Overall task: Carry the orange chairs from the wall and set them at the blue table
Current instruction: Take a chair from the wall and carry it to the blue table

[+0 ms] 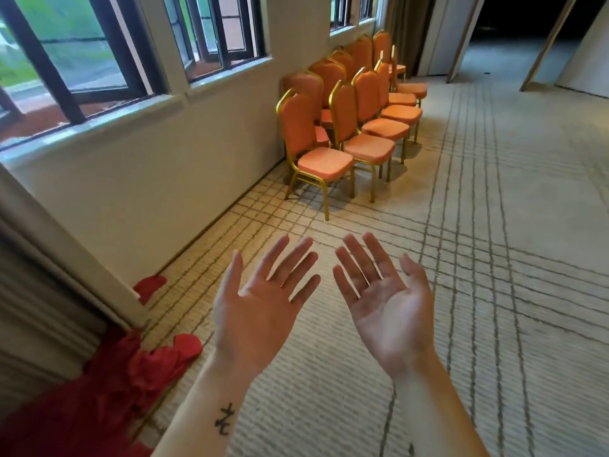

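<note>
Orange padded chairs (324, 163) stand gilt-framed; left hand (260, 305), right hand (385, 301) splayed, grip released

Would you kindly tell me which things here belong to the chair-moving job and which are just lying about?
For the job: orange padded chairs with gold metal frames, in rows by the wall; empty left hand and right hand, palms up.
Lying about: crumpled red cloth on the carpet; brown curtain by the far window.

Holding out left hand (260, 311) and right hand (385, 311) side by side, palms up, fingers spread, over lined carpet (494, 258). Facing orange chairs (346, 127) in rows along the wall (164, 179), well beyond the fingertips. Red cloth (131, 374) heaped just left of the left hand.
</note>
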